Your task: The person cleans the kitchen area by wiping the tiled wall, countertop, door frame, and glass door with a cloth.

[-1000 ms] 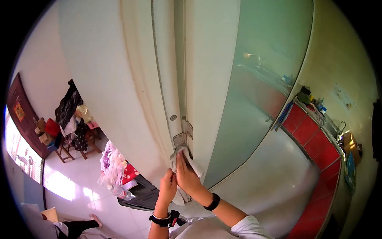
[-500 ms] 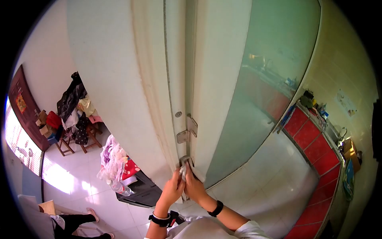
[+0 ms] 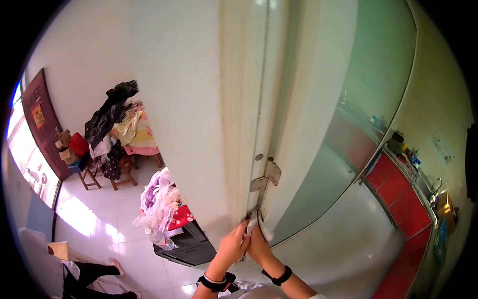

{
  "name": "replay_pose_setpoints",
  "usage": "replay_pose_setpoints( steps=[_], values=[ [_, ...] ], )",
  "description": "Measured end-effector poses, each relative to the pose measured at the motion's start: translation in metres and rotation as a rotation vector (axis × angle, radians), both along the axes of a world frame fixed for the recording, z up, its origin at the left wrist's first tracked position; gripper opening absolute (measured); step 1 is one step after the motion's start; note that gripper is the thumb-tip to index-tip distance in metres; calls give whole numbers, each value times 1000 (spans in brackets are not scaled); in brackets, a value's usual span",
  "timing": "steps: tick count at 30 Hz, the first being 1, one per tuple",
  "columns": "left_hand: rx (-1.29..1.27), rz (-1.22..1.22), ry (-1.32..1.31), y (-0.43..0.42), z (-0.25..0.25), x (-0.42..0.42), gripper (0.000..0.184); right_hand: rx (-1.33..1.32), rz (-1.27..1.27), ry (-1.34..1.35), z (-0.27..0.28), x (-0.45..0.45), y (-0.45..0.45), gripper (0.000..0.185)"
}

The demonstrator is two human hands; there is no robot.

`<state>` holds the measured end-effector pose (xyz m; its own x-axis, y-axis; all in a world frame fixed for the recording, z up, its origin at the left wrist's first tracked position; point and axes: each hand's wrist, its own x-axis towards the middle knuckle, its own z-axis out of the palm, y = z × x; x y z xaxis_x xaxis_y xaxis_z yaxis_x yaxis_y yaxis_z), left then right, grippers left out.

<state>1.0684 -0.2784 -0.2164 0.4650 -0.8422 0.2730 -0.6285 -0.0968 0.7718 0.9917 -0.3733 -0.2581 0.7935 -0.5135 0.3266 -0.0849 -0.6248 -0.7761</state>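
Observation:
Low on the hinge side of a white door (image 3: 309,119), both my hands are close together at the narrow gap by the frame. My left hand (image 3: 232,247) is closed, its fingers pressed to a crumpled white cloth (image 3: 252,225). Right beside it, my right hand (image 3: 258,245) also closes on this cloth, and a loose end hangs out past its far side. Just above the fingers sits a metal hinge (image 3: 266,180), with a round screw or plug (image 3: 259,157) higher up. The fingertips are partly hidden by the cloth and the frame.
Left of the wall stands a black cabinet (image 3: 191,247) with plastic bags (image 3: 159,197) and a clear bottle (image 3: 163,240). Clothes lie heaped (image 3: 110,119) behind it. A seated person's legs (image 3: 97,271) show lower left. Red-tiled kitchen counter (image 3: 401,197) lies right.
My view has swung to the left, so the door, hinge and hands appear farther right. Both hands stay at the gap below the hinge with the cloth, shifted slightly.

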Motion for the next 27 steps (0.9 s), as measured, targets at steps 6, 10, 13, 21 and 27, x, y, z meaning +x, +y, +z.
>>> replay_pose_setpoints(
  steps=[6,10,13,21,27],
  values=[
    [-67,-161,13,8,13,-17,42,58,36,-120,58,-45,23,61],
    [-364,-292,141,3,28,-26,53,-331,-38,-304,93,-44,16,61],
    [-442,-375,285,0,47,-27,56,-440,4,-334,114,-49,14,58],
    [-606,-335,117,-13,101,-27,56,-753,-322,-211,139,-49,13,50],
    [-610,-55,193,-20,80,-35,38,-737,-302,-152,133,-38,5,46]
  ],
)
